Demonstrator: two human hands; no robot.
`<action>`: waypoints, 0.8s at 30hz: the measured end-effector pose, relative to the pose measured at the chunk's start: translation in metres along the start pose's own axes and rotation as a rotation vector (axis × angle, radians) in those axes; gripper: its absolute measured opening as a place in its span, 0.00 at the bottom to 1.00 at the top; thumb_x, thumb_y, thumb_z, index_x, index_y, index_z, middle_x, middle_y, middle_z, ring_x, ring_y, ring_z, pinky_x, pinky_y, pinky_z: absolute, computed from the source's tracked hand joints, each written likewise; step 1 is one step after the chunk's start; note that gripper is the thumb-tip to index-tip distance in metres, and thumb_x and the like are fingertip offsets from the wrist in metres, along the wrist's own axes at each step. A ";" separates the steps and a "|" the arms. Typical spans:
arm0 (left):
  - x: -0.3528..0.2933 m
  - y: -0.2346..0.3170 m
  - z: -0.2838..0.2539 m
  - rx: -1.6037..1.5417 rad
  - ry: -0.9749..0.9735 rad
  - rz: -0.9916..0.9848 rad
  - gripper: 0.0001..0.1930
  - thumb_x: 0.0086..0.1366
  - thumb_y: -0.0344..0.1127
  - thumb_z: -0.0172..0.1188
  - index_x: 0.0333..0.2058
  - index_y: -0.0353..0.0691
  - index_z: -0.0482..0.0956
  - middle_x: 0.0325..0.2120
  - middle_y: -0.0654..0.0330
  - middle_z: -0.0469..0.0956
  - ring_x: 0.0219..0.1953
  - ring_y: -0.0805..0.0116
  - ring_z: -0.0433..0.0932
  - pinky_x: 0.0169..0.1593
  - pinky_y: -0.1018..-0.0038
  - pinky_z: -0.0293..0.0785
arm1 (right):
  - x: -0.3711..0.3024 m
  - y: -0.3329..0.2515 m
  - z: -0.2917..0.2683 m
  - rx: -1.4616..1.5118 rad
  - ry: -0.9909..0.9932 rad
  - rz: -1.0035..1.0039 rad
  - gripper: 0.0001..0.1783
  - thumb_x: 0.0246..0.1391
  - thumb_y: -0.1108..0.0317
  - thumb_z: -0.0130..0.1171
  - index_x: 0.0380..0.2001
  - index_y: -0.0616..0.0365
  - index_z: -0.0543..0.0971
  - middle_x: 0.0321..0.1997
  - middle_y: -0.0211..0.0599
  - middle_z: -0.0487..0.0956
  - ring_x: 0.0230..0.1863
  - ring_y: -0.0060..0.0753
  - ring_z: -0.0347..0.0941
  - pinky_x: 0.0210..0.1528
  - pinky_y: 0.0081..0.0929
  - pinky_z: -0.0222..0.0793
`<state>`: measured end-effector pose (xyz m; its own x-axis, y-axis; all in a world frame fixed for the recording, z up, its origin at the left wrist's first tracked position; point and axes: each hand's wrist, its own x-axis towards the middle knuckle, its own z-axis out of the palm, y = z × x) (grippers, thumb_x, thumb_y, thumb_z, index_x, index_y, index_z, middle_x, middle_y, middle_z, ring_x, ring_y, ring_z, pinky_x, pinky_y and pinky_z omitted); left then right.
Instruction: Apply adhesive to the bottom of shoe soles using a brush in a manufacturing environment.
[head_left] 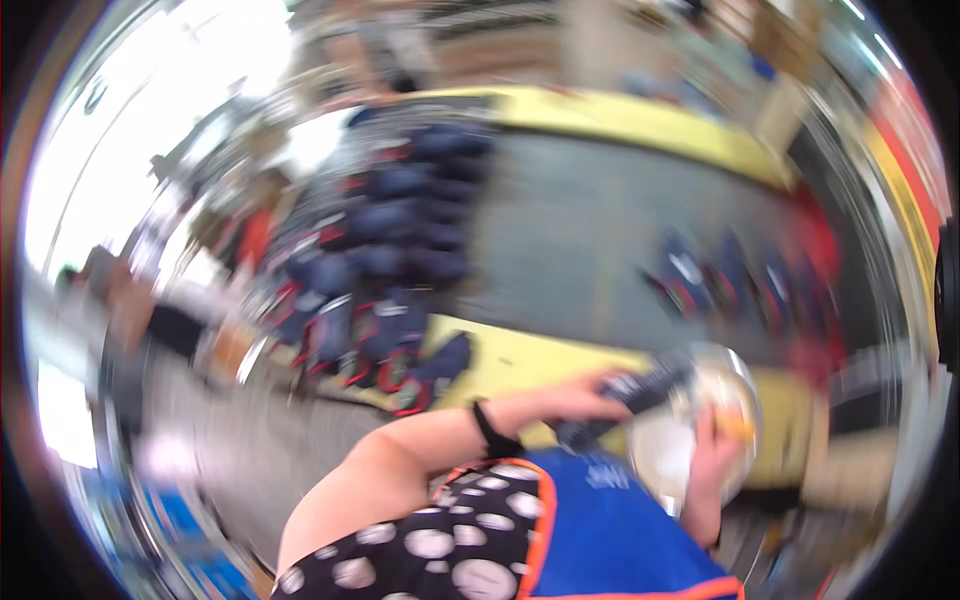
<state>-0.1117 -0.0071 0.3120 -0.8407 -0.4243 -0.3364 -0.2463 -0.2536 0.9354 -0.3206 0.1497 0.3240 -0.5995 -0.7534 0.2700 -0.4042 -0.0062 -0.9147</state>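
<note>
Motion blur softens the whole picture. My left hand [592, 398] is closed round a dark navy shoe [660, 378], tilted in front of my blue apron. A round metal bowl [752, 385] with something whitish in it stands at the lower right. Over its right part, my right hand [710, 455] pinches a small yellow-orange piece [736, 425], sponge-like but too smeared to name surely. The shoe's toe end reaches the bowl's left rim in the picture; whether they touch, I cannot tell.
A grey conveyor belt [560, 230] with yellow edges runs across in front of me. Many navy shoes with red trim [395, 225] crowd its left part. Several more navy shoes [735, 275] lie at the right. Blurred people and racks stand at the far left.
</note>
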 end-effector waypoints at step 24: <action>-0.073 -0.174 -0.034 0.468 0.656 0.003 0.48 0.37 0.41 0.77 0.62 0.56 0.66 0.51 0.45 0.70 0.53 0.43 0.72 0.54 0.55 0.70 | 0.147 -0.058 0.053 -0.403 -0.004 -0.578 0.12 0.61 0.74 0.51 0.46 0.61 0.77 0.42 0.52 0.79 0.39 0.56 0.75 0.43 0.46 0.72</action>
<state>0.0085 0.0384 0.1701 -0.4232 -0.8852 -0.1931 -0.5428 0.0771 0.8363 -0.3487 0.0046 0.4008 -0.2094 -0.7055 0.6771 -0.8822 -0.1624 -0.4420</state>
